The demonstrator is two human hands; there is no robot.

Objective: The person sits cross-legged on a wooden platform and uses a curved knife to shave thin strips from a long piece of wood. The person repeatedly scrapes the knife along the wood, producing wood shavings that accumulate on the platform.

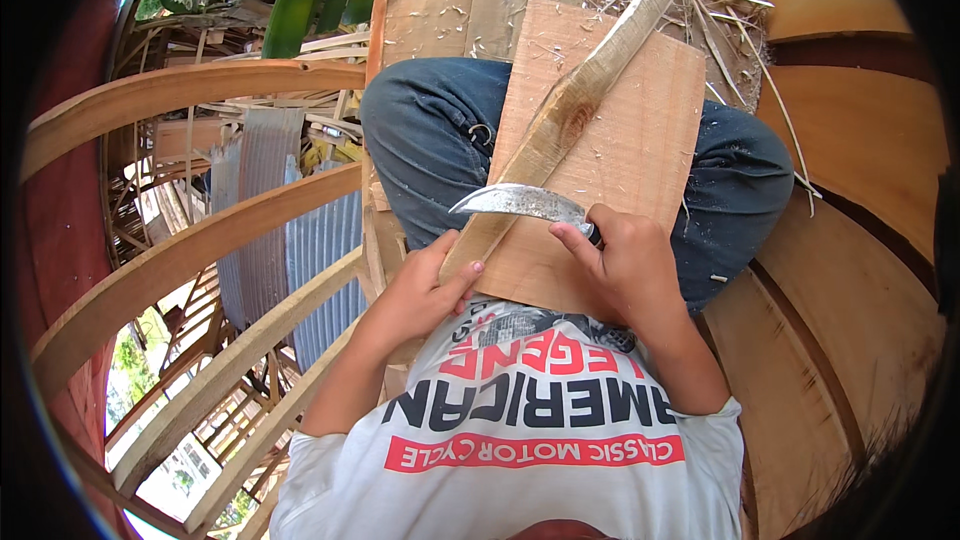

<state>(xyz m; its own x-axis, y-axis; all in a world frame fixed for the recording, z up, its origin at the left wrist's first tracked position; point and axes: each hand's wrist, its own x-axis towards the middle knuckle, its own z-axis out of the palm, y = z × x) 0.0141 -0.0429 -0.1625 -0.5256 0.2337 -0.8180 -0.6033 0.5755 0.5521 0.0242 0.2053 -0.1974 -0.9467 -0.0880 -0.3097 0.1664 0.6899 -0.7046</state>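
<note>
A long, partly whittled wooden stick point(572, 112) runs slantwise from my lap up to the far right, with a dark knot near its middle. My left hand point(430, 282) is wrapped round its near end. In my right hand point(625, 258) is a knife point(525, 202) with a curved blade; its dark handle is mostly hidden in my fist. The blade lies across the stick just beyond my left hand, its tip toward the left. Whether the edge bites into the wood I cannot tell. Beneath the stick, a flat wooden board point(640, 130) rests over my crossed legs.
Wood shavings and thin strips point(735, 25) litter the plank floor point(430, 0) ahead. Curved wooden rails point(200, 90) stand along the left, with corrugated sheets point(325, 240) beyond them. A wall of wide planks point(850, 120) closes the right side. Green leaves point(300, 15) hang at the far left.
</note>
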